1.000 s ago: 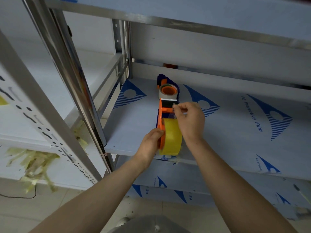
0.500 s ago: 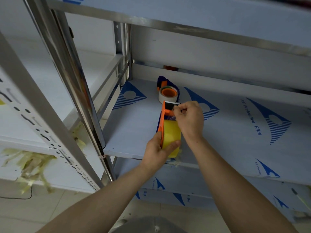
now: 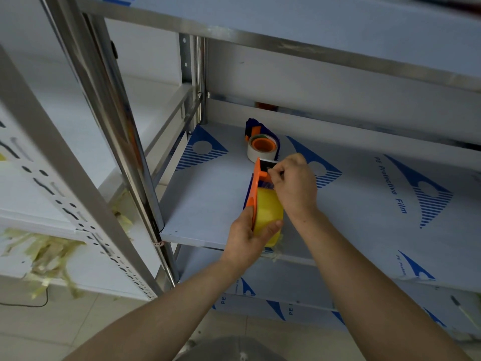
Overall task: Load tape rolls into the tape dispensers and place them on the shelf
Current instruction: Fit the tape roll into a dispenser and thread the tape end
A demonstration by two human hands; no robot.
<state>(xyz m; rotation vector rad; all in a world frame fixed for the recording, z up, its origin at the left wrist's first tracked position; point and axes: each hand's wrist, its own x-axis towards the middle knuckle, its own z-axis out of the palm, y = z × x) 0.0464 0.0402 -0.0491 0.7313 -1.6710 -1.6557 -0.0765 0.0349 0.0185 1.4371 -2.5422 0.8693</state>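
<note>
An orange and blue tape dispenser (image 3: 256,182) with a yellow tape roll (image 3: 268,213) in it is held over the front of the steel shelf (image 3: 208,201). My left hand (image 3: 247,238) grips the roll and the dispenser's rear end from below. My right hand (image 3: 294,183) pinches the tape end at the dispenser's front, by the cutter. Further back on the same shelf lies a second dispenser (image 3: 261,145) holding a white roll with an orange core.
The shelf board carries blue-printed protective film (image 3: 390,186). A steel upright (image 3: 125,142) stands to the left. Crumpled used tape strips (image 3: 44,254) lie on the neighbouring rack's lower-left board. More shelves sit above (image 3: 312,27) and below (image 3: 299,300).
My left hand shifted its grip from the dispenser's side to wrap around the yellow roll from below. The dispenser moved slightly forward and right; my right hand kept pinching at the cutter end.
</note>
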